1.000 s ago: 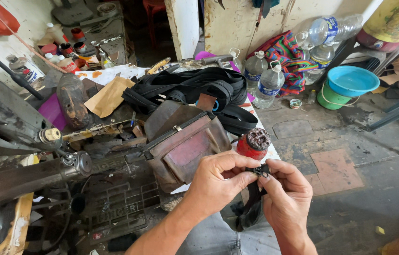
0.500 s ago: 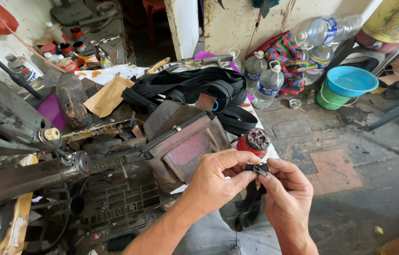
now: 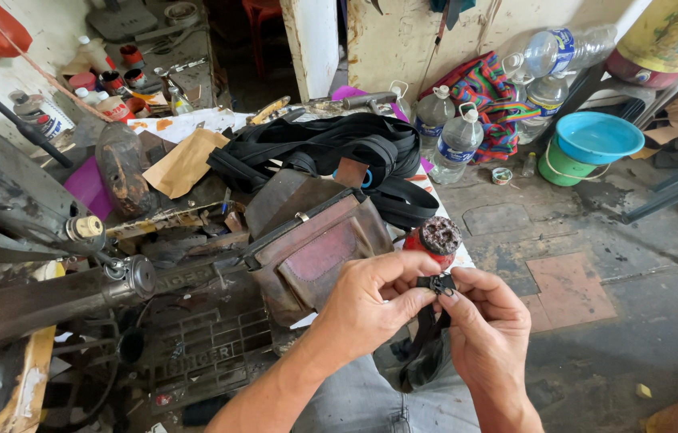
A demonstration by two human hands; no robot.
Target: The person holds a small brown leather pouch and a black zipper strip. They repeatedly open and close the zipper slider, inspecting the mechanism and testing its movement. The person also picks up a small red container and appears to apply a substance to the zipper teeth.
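Both hands' grip unchanged on zipper slider (image 3: 438,283), left hand (image 3: 371,298), right hand (image 3: 490,321)

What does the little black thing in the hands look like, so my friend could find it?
Find the brown leather bag leaning on the old sewing machine. Right of it, the left hand and right hand meet just below a red container with a crusty dark top. Pinched between their fingers is a small black zipper slider on a black strap that hangs down; nothing else there is so tiny.

Worn brown leather bag (image 3: 315,248) — dull black cloth strap (image 3: 423,353).
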